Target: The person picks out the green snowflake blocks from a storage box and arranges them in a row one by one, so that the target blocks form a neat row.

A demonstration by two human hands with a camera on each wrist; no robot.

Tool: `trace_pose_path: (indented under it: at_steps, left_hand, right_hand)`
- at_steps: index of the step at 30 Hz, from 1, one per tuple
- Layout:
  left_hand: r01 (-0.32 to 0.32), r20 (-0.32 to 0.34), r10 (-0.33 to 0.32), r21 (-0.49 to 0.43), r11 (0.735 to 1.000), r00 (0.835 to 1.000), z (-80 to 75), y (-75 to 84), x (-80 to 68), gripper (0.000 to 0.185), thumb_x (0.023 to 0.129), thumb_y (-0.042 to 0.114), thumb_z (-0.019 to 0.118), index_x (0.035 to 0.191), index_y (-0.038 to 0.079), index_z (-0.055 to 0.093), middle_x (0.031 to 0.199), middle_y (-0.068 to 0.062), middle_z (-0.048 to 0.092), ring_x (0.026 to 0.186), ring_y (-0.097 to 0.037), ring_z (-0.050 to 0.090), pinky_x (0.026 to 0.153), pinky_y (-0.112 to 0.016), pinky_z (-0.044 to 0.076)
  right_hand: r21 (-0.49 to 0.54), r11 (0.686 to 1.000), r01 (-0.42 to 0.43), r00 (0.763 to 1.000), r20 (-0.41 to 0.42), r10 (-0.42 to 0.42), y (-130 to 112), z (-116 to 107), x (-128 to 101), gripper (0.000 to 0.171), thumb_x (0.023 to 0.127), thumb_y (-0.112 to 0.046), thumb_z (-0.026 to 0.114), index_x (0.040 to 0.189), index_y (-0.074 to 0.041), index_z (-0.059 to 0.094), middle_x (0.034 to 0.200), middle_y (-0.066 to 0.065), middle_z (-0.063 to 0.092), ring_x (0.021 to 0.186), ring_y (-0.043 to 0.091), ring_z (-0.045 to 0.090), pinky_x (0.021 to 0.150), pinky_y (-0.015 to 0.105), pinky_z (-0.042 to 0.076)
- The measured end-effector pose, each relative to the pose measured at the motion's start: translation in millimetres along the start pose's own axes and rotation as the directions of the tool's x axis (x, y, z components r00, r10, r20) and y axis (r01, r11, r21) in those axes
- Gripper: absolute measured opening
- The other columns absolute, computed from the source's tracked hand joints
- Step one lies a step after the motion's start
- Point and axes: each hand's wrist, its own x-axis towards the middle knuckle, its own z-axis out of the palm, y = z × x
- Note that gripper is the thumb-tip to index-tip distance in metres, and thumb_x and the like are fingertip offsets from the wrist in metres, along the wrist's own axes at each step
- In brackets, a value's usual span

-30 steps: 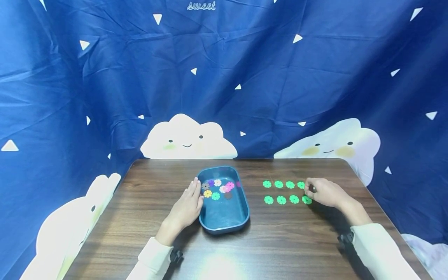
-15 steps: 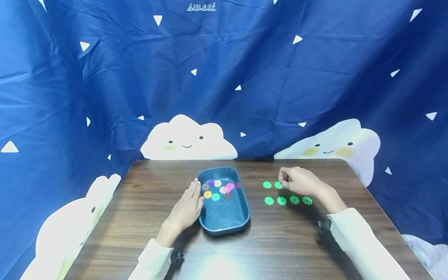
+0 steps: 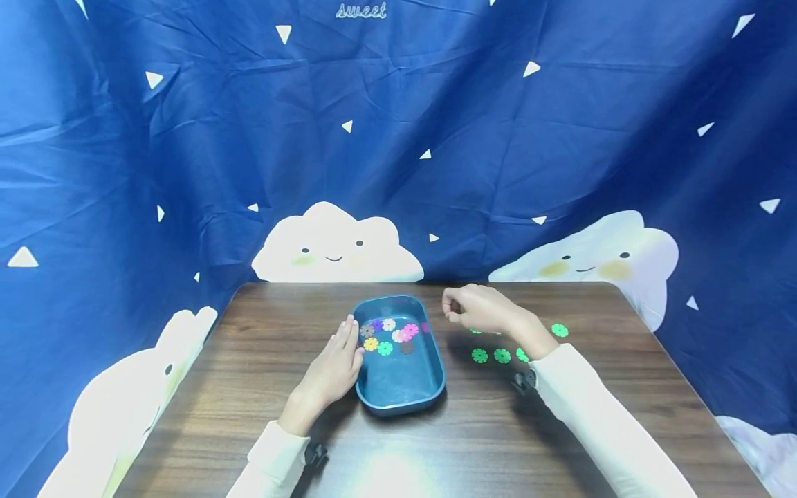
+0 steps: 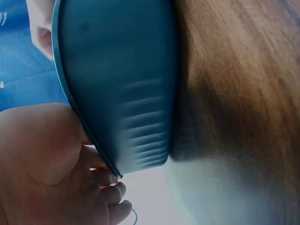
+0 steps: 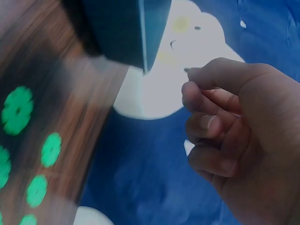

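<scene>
My left hand [image 3: 331,365] rests along the left side of the blue plastic box [image 3: 401,387], fingers fairly straight against its rim. Inside the box lie several flower-shaped discs, among them a yellow disc [image 3: 370,344], a green disc [image 3: 385,348] and a pink disc [image 3: 411,330]. Just right of the box, my right hand [image 3: 488,308] is above the table, fingers loosely curled and thumb near the index finger; in the right wrist view nothing shows between them. Green discs form two rows beneath it, including a lower-row disc [image 3: 479,355] and an end disc [image 3: 560,330]. The right arm hides some of them.
The brown wooden table [image 3: 274,325] bears the box and the green rows. Behind it hangs a blue curtain [image 3: 386,173] with white clouds and triangles. White sleeves [image 3: 598,408] cover both forearms.
My right hand has moved left from the end of the upper green row toward the box, leaving a green disc at that end. The left hand and the box stay put.
</scene>
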Motion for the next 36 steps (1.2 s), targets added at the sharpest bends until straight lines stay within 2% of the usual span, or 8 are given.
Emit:
trace_pose_path:
  at_steps: [8,16,24,29,36]
  left_hand:
    - [-0.003,-0.008,0.003,-0.011,1.000,1.000,-1.1,2.0,0.9,0.058,0.105,0.027,0.040,0.153,-0.002,0.025,0.163,-0.017,0.018,0.151,-0.029,0.019,0.122,-0.047,0.024]
    - [-0.008,-0.021,0.008,-0.016,1.000,1.000,2.6,0.2,2.8,0.059,0.105,0.028,0.041,0.153,-0.003,0.026,0.163,-0.018,0.019,0.151,-0.031,0.020,0.122,-0.049,0.026]
    - [-0.028,-0.034,0.028,-0.014,0.999,0.999,3.0,0.2,1.1,0.059,0.104,0.026,0.042,0.152,-0.005,0.028,0.162,-0.020,0.022,0.150,-0.034,0.024,0.121,-0.050,0.027]
    - [-0.057,-0.059,0.057,-0.004,0.998,0.997,2.2,0.2,-0.4,0.056,0.103,0.021,0.043,0.149,-0.008,0.031,0.160,-0.023,0.026,0.148,-0.037,0.028,0.118,-0.053,0.031]
    - [-0.058,-0.053,0.058,-0.004,0.998,0.997,1.2,-0.4,-0.8,0.057,0.103,0.022,0.043,0.149,-0.008,0.030,0.160,-0.024,0.025,0.148,-0.038,0.028,0.118,-0.053,0.031]
  right_hand:
    - [-0.023,0.996,0.092,0.994,0.058,-0.090,-37.3,8.7,28.9,0.010,0.089,-0.024,0.064,0.082,-0.028,0.058,0.071,-0.013,0.056,0.066,0.006,0.053,0.057,0.024,0.043]
    - [-0.047,0.988,0.150,0.983,0.109,-0.145,-68.2,14.1,52.5,0.009,0.090,-0.023,0.065,0.083,-0.027,0.060,0.070,-0.012,0.057,0.064,0.006,0.053,0.055,0.022,0.043]
    - [-0.018,0.986,0.169,0.971,0.177,-0.163,-81.4,25.0,72.0,0.005,0.093,-0.023,0.062,0.090,-0.021,0.065,0.073,-0.011,0.059,0.062,0.006,0.055,0.056,0.022,0.045]
    - [-0.041,0.982,0.185,0.964,0.200,-0.173,-86.7,33.5,81.6,0.005,0.092,-0.023,0.062,0.092,-0.021,0.066,0.074,-0.011,0.061,0.065,0.006,0.056,0.059,0.021,0.046]
    - [-0.056,0.990,0.128,0.950,0.295,-0.106,-87.8,48.2,93.8,0.005,0.093,-0.025,0.064,0.094,-0.021,0.068,0.079,-0.011,0.063,0.071,0.009,0.058,0.066,0.025,0.050]
